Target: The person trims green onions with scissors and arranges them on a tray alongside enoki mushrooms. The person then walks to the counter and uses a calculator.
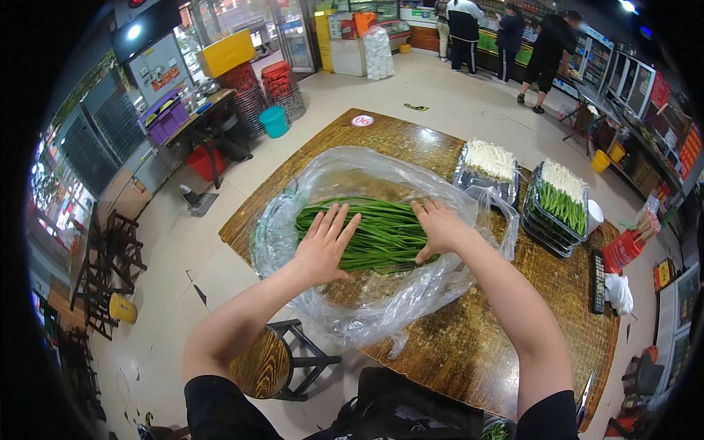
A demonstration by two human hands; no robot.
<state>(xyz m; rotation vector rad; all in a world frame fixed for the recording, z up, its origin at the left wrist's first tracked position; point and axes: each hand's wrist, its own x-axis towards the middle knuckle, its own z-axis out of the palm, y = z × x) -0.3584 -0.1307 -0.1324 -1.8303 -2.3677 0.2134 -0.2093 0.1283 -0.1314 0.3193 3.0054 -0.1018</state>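
Observation:
A bundle of long green leaves, probably Chinese chives (379, 234), lies in an opened clear plastic bag (379, 313) on a wooden table (467, 352). My left hand (324, 245) rests with fingers spread on the bundle's left part. At the right end of the leaves is my right hand (440, 228), thumb and fingers apart, touching them. Neither hand grasps anything that I can see. Trays of enoki mushrooms (489, 162) stand beyond the bag, and stacked trays with mushrooms and green stalks (561, 203) stand to their right.
On the table's right are a remote control (598, 280), a red container of sticks (624, 250) and scissors (586, 393). A round wooden stool (261, 366) stands by the near left edge. Several people (544, 55) stand at the far counter. A teal bucket (274, 121) sits on the floor.

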